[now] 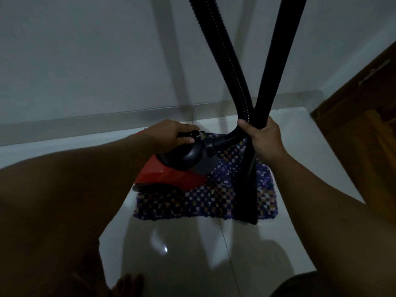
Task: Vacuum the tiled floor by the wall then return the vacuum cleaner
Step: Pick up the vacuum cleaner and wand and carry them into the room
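A red and black canister vacuum cleaner (171, 176) sits at the left end of a checkered purple mat (205, 200), close to the wall. My left hand (169, 133) is closed around the black carry handle on top of it. My right hand (263, 136) grips both the ribbed black hose (225, 56) and the smooth black wand (276, 52) where they cross. The wand runs down past my hand to the floor nozzle (246, 202), which rests on the mat. Hose and wand both rise out of the top of the view.
White glossy floor tiles (192, 254) spread toward me, with a grey skirting (85, 125) along the pale wall. A brown wooden door (360, 108) stands at the right. My knee fills the lower left and my bare toes (128, 284) show at the bottom.
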